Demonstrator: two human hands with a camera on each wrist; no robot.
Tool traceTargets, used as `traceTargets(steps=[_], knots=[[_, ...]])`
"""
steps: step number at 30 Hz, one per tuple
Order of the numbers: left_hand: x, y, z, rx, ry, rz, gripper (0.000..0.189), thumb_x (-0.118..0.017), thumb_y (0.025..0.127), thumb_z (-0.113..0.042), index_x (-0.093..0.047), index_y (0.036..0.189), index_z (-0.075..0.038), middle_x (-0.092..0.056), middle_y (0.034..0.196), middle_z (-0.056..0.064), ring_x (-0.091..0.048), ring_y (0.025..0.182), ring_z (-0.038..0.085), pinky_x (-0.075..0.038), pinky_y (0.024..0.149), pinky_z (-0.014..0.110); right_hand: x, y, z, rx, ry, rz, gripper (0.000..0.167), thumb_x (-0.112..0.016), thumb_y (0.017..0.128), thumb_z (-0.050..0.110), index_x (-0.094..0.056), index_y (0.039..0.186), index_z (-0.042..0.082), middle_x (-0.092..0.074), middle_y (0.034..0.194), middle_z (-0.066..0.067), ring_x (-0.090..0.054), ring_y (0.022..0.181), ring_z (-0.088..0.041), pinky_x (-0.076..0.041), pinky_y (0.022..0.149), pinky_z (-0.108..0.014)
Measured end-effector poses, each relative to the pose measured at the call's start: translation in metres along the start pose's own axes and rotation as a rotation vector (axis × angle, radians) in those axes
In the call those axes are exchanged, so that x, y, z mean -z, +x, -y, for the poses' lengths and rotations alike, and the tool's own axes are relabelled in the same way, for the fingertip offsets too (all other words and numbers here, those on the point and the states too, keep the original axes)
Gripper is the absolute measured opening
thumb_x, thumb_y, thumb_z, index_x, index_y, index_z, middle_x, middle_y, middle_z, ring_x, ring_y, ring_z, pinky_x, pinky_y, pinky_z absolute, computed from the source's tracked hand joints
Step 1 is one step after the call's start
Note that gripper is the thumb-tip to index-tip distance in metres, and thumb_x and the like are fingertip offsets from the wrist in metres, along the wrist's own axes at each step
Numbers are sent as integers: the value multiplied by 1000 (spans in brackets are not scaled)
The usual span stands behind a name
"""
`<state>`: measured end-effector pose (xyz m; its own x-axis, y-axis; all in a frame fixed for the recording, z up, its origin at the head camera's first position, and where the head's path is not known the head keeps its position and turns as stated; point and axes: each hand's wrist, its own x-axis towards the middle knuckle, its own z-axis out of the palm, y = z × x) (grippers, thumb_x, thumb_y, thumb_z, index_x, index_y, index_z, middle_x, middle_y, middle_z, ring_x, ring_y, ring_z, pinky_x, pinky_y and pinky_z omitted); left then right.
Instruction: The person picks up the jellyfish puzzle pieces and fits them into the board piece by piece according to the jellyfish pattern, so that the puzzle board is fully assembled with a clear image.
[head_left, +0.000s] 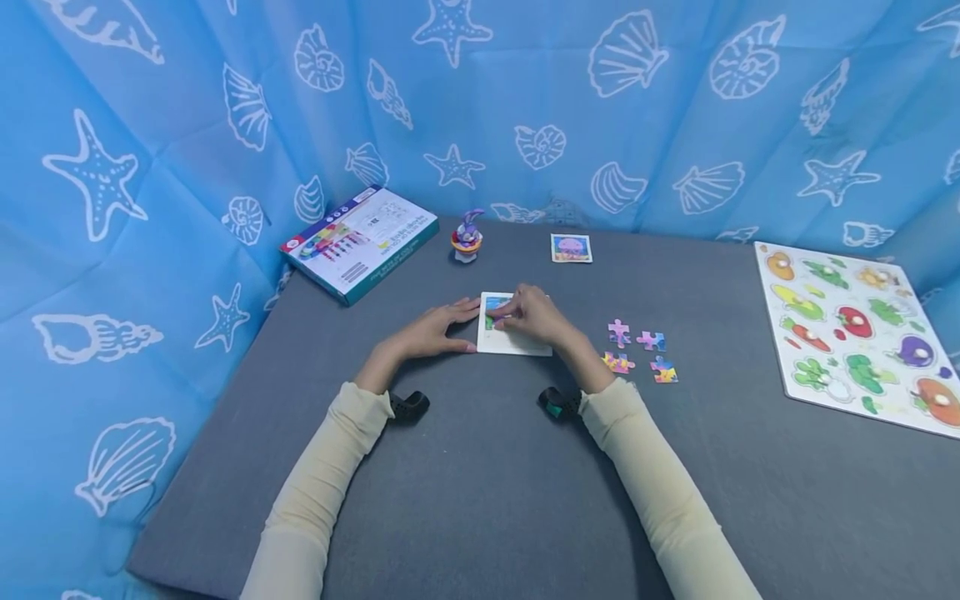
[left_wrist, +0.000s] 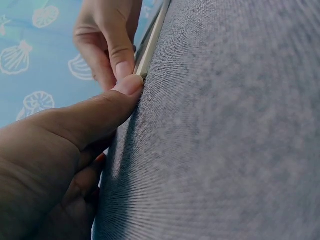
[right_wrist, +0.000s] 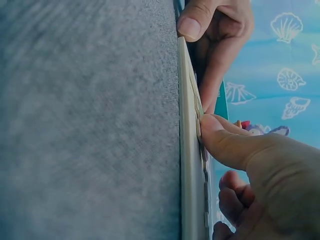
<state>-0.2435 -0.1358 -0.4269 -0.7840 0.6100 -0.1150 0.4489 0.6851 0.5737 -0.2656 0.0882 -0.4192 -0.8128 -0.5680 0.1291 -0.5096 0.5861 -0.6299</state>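
Note:
A small white-framed puzzle board (head_left: 517,345) lies flat on the table, with coloured pieces in its upper left part. My left hand (head_left: 435,329) stays at the board's left edge, its thumb (left_wrist: 129,86) touching the near corner and its fingers stretched along the far side. Over the board, my right hand (head_left: 534,315) pinches a puzzle piece (right_wrist: 199,107) between thumb and index finger, low against the board's surface. Most of that piece is hidden by the fingers. Right of the board lie several loose puzzle pieces (head_left: 619,332), pink, blue and yellow.
A small picture card (head_left: 572,248) lies behind the board, beside a purple toy figure (head_left: 467,237). The flat box (head_left: 360,242) is at the back left. A vegetable knob-puzzle board (head_left: 862,333) lies far right. Blue shell-patterned cloth (head_left: 525,108) hangs behind the table.

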Motion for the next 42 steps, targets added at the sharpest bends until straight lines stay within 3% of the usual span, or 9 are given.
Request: traceTargets(steps=[7, 13, 19, 26, 34, 42], knots=[[-1, 4, -4, -2, -2, 19, 72, -62, 86, -39, -29, 145, -16, -18, 154, 0, -14, 143, 22, -12, 113, 53, 4, -2, 2, -133, -103, -9, 26, -73, 78, 26, -71, 102, 14, -51, 80, -8, -34, 66, -18, -24, 61, -29], [-1, 5, -7, -2, -5, 20, 71, -63, 86, -38, -29, 145, -16, -19, 154, -1, -14, 143, 22, -12, 113, 53, 6, -4, -1, -133, -72, -3, 28, -72, 79, 25, -70, 104, 14, -51, 79, -8, -33, 65, -17, -24, 60, -28], [-3, 5, -8, -17, -4, 18, 72, -63, 85, -37, -29, 144, -14, -19, 154, 1, -14, 143, 22, -12, 114, 52, 16, -12, -7, -136, -6, -33, 29, -70, 81, 16, -68, 107, 5, -52, 76, -11, -35, 66, -18, -27, 61, -27], [-4, 6, -6, -29, -53, -14, 80, -67, 82, -36, -24, 146, -13, -15, 155, 0, -16, 142, 21, -17, 115, 41, 47, -36, -18, -248, 22, -55, 36, -66, 85, 17, -63, 119, 6, -39, 74, -7, -34, 65, -19, -30, 56, -29], [-5, 5, -6, -86, -45, 7, 76, -67, 83, -34, -29, 144, -10, -17, 154, 4, -14, 143, 21, -9, 116, 44, 81, -66, -41, -343, -11, -124, 37, -66, 84, 18, -62, 118, 4, -40, 73, -8, -36, 63, -19, -33, 52, -29], [-7, 6, -7, -127, -73, 19, 71, -65, 85, -29, -30, 144, -11, -17, 155, 4, -12, 143, 22, -6, 116, 45, 105, -105, -58, -446, -13, -5, 39, -67, 83, 17, -62, 118, 2, -31, 63, 0, -33, 54, -13, -32, 49, -27]])
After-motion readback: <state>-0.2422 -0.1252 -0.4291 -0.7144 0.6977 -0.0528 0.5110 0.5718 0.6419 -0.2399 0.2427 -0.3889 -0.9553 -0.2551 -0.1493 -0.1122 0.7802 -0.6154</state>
